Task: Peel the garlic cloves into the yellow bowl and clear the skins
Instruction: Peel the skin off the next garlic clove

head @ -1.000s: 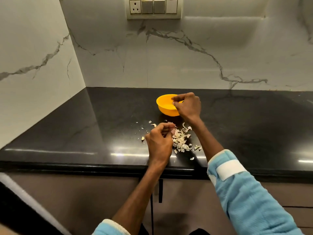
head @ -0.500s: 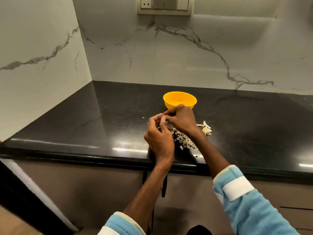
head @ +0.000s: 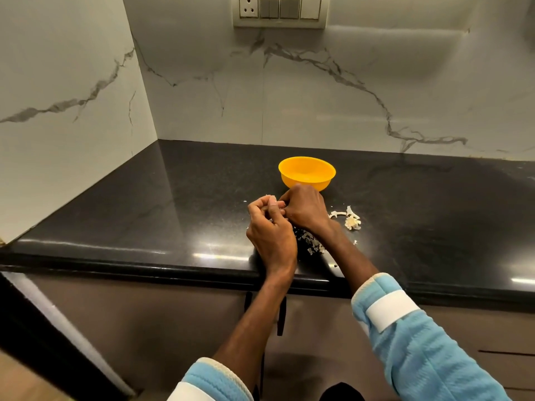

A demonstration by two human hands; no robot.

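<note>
Left grip (head: 270,233), right grip (head: 305,212) both pinch a garlic clove (head: 272,201); right back from yellow bowl (head: 318,185): next peel, skins (head: 351,220) uncleared.

A second ago the right hand (head: 307,211) pinched at the rim of the yellow bowl (head: 289,180), at 12 o'clock from the left hand (head: 269,233). It has since drawn back, and its curled fingertips now meet the left hand's at a pale garlic piece (head: 269,195), at 6 o'clock of the bowl. The bowl's rim is uncovered. The right wrist now hides much of the garlic skins (head: 351,221).
</note>
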